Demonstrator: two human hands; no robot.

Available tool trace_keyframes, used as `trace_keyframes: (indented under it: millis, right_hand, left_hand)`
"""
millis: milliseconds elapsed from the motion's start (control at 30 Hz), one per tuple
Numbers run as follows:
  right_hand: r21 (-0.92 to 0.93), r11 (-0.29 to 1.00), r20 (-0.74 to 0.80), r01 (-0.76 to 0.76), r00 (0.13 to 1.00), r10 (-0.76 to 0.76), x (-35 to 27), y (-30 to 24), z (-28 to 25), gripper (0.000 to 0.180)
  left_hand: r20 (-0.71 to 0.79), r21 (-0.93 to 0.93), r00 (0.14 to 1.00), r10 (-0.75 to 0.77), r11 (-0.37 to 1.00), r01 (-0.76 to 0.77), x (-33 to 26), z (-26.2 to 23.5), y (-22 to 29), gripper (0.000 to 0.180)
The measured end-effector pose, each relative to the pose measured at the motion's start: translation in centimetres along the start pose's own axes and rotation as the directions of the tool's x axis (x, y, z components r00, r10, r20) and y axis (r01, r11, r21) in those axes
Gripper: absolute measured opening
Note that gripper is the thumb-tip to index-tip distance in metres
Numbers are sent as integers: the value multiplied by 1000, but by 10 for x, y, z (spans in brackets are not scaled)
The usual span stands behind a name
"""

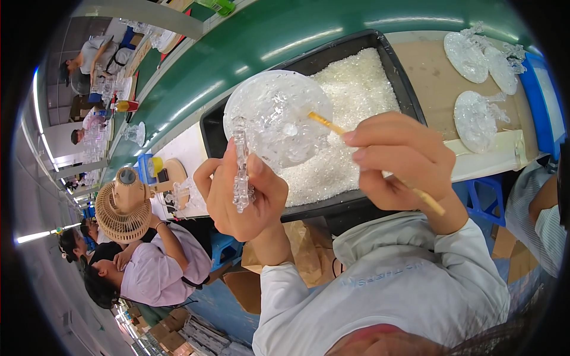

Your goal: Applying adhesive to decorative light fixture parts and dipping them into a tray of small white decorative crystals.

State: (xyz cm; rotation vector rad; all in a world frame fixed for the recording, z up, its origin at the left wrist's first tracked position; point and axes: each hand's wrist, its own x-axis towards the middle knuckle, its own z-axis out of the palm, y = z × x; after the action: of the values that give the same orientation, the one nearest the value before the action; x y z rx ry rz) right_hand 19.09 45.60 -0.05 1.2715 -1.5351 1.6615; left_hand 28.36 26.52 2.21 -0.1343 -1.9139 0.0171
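Pale top (386,279) nearest. Left hand (249,196): grip closed on clear textured stem (240,166). Right hand (409,160): narrow grip on yellowish stick (325,123), tip at clear disc (279,107). Disc over black tray (404,89) of white granules (356,83); can't tell whether stem joins disc. More clear discs (466,57) on brown tabletop (421,62), right.

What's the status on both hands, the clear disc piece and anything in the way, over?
Left hand holds clear disc piece. Right hand holds yellow stick, tip at disc, contact unclear. Black tray of white granules behind; no obstruction visible.
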Motion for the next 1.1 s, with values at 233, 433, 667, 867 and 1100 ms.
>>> trace_keyframes:
  millis: [233,433,667,867,1100]
  right_hand:
    - [30,999,50,-41,998,39,-3,-3,-7,27]
    - [66,997,24,-32,999,30,-2,-4,-8,27]
    - [86,996,14,-21,1000,20,-3,-1,-9,25]
    - [110,994,-72,20,997,-12,-1,-5,-9,27]
    - [169,984,-69,54,997,-42,-7,-4,-15,18]
  left_hand:
    - [-42,-10,997,66,998,-66,-2,0,-3,19]
    - [-111,-39,993,37,998,-42,-4,1,-3,20]
    - [-76,50,997,10,999,-6,-10,-4,-1,22]
    - [-135,-22,988,81,996,-85,-9,-7,-8,21]
    - [109,-55,994,10,999,-4,-19,-39,-4,22]
